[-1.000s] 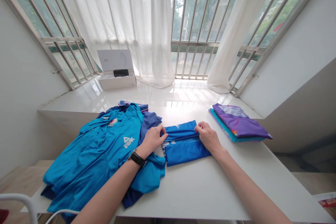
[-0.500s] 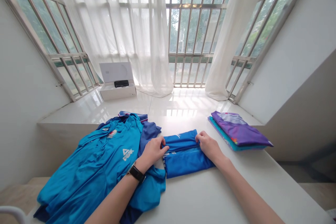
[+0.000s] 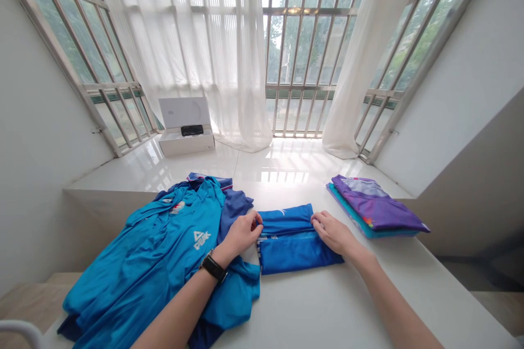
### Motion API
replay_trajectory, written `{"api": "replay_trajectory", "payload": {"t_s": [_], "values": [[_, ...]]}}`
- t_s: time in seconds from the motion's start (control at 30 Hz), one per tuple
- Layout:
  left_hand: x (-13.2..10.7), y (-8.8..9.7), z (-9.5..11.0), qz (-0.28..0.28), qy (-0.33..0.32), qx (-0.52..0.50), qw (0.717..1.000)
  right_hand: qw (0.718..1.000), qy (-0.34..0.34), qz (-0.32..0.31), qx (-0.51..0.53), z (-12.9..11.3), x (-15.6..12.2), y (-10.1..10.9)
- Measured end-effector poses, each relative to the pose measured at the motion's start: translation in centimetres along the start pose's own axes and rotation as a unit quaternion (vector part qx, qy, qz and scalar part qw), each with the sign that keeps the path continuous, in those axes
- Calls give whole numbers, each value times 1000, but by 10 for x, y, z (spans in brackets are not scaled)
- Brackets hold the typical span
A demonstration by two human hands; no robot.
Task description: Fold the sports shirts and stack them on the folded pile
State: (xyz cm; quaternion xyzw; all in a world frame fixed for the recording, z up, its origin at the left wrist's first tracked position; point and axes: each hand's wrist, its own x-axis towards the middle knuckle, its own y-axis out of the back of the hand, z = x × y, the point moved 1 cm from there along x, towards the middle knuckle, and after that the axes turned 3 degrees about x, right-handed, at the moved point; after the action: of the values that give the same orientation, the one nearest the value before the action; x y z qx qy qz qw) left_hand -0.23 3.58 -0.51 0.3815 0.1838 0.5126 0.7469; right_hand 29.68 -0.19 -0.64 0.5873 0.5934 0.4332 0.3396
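Observation:
A folded royal-blue garment lies on the white table in front of me. My left hand, with a black watch on the wrist, pinches the garment's left edge at the fold. My right hand grips its right edge, fingers curled on the cloth. Both hands hold the upper folded layer over the lower one.
A heap of loose turquoise and blue shirts covers the table's left side. A folded stack with a purple shirt on top sits at the right. An open white box stands on the window ledge by the curtains. A white chair rail shows at bottom left.
The view tilted up a little. Both hands stayed on the garment's ends; my right hand shifted slightly right and lower along the fold, and the folded piece looks flatter.

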Motion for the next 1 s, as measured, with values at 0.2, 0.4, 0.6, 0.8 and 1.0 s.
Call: {"api": "replay_trajectory", "payload": {"t_s": [0.2, 0.4, 0.6, 0.8, 1.0], "values": [[-2, -1, 1, -19, -7, 35, 999, 1000, -12, 10, -18, 5, 2, -8], [-6, 1, 3, -25, 5, 130, 991, 999, -24, 10, -20, 3, 1, -6], [-6, 3, 9, 10, -144, 199, 969, 999, -27, -3, -17, 0, -3, -1], [-6, -1, 8, -64, -236, 180, 953, 993, -5, 73, -89, -9, -1, 5], [-6, -5, 4, -75, -247, 200, 945, 985, 140, 75, -67, -36, 1, -23]]}}
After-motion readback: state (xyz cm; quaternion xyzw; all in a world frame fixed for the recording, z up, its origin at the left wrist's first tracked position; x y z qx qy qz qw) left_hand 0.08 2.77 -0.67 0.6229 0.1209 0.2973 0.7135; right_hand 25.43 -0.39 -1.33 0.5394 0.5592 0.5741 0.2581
